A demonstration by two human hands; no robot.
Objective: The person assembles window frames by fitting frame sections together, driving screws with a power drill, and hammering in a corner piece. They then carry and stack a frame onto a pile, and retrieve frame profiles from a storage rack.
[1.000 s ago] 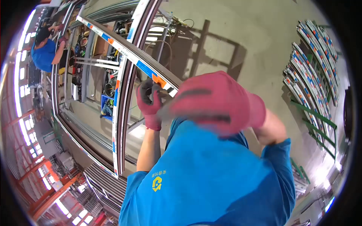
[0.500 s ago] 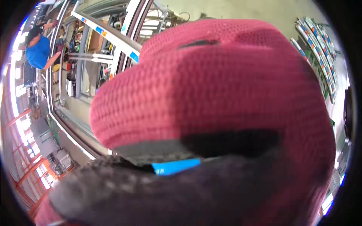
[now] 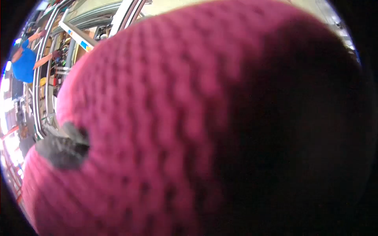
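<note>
My right hand (image 3: 157,118) fills most of the view, very close to the camera. It wears a pink knitted glove with a dark grey coating (image 3: 65,151) that shows at the left, where the fingers and thumb curl together. The hand looks closed, but whatever lies inside it, if anything, is hidden. Deep shadow covers its right side. My left hand is not in view.
At the upper left a co-worker in a blue shirt (image 3: 24,65) reaches over a metal-framed workstation (image 3: 39,98). A white rail with blue marks (image 3: 76,35) slants beside it. Various small parts lie within the frame.
My right hand has come nearer the camera, and the gap between fingers and thumb has narrowed. The blue patch seen in that gap is now hidden. The background has shifted left.
</note>
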